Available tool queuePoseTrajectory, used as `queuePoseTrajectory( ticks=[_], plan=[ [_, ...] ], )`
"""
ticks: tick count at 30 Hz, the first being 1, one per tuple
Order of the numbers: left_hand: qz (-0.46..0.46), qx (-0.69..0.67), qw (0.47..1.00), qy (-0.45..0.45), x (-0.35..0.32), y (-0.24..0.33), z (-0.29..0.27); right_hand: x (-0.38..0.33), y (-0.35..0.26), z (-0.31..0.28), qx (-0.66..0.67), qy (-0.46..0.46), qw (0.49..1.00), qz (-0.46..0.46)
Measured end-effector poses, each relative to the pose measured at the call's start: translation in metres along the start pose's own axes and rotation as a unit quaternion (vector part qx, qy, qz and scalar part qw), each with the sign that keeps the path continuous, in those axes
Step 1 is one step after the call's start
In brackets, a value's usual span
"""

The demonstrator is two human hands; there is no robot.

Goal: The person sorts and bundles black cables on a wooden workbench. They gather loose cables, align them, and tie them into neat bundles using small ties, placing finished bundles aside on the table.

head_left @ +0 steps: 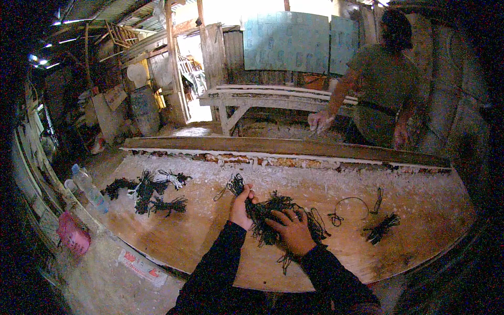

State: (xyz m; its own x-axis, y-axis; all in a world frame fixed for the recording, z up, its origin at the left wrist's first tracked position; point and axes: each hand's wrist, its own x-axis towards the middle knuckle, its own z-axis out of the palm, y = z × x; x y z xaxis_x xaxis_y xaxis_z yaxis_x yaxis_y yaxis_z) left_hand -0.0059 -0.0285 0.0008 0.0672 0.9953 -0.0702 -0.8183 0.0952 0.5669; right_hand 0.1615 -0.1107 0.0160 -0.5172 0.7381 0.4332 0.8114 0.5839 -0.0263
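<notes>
My left hand (242, 211) is closed round a bundle of thin black cords (236, 184), whose looped ends stick out above the fingers. Right beside it, a larger tangled pile of black cords (278, 201) lies on the wooden tabletop (205, 241). My right hand (294, 231) rests on that pile with its fingers apart. Loose strands trail from under it toward the right and the near edge. To the right on the table are a small tied black bunch (382, 228) and a thin curved cord (350, 199).
More cord bunches (144, 191), black and some white, lie left on the table. A clear plastic bottle (89, 188) and a pink container (73, 233) stand past its left edge. A long board (283, 147) edges the far side. Another person (386, 89) stands beyond, at right.
</notes>
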Motion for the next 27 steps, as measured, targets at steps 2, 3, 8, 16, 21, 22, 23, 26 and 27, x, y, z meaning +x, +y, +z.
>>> queuePoseTrajectory(
  ticks=[2, 3, 8, 16, 21, 22, 23, 26, 27],
  plan=[
    [0.002, 0.003, 1.0, -0.002, 0.0, 0.0, 0.0, -0.001, 0.002, 0.001, 0.01, -0.005, 1.0, 0.028],
    [0.003, 0.003, 1.0, -0.005, 0.0, -0.001, 0.0, -0.002, 0.006, 0.002, 0.009, -0.009, 0.999, 0.037],
    [0.012, 0.033, 0.999, -0.013, 0.002, -0.002, -0.001, -0.003, 0.025, 0.006, 0.004, 0.006, 0.995, 0.104],
    [0.011, 0.03, 0.999, -0.01, 0.002, -0.002, -0.002, -0.003, 0.031, -0.005, 0.094, 0.049, 0.984, 0.145],
    [-0.014, 0.007, 1.0, -0.005, -0.005, -0.005, 0.004, -0.003, 0.035, -0.012, 0.139, 0.161, 0.956, 0.201],
    [-0.024, -0.007, 0.999, -0.023, -0.006, -0.007, 0.005, -0.002, 0.036, -0.013, 0.138, 0.177, 0.952, 0.206],
    [-0.039, -0.007, 0.999, -0.028, -0.007, -0.009, 0.006, -0.001, 0.036, -0.014, 0.136, 0.193, 0.948, 0.211],
    [-0.058, 0.001, 0.996, -0.07, -0.009, -0.016, 0.007, -0.001, 0.037, -0.012, 0.157, 0.245, 0.936, 0.2],
    [-0.056, 0.016, 0.995, -0.079, -0.01, -0.02, 0.008, -0.001, 0.037, -0.011, 0.161, 0.254, 0.931, 0.208]
  ],
)
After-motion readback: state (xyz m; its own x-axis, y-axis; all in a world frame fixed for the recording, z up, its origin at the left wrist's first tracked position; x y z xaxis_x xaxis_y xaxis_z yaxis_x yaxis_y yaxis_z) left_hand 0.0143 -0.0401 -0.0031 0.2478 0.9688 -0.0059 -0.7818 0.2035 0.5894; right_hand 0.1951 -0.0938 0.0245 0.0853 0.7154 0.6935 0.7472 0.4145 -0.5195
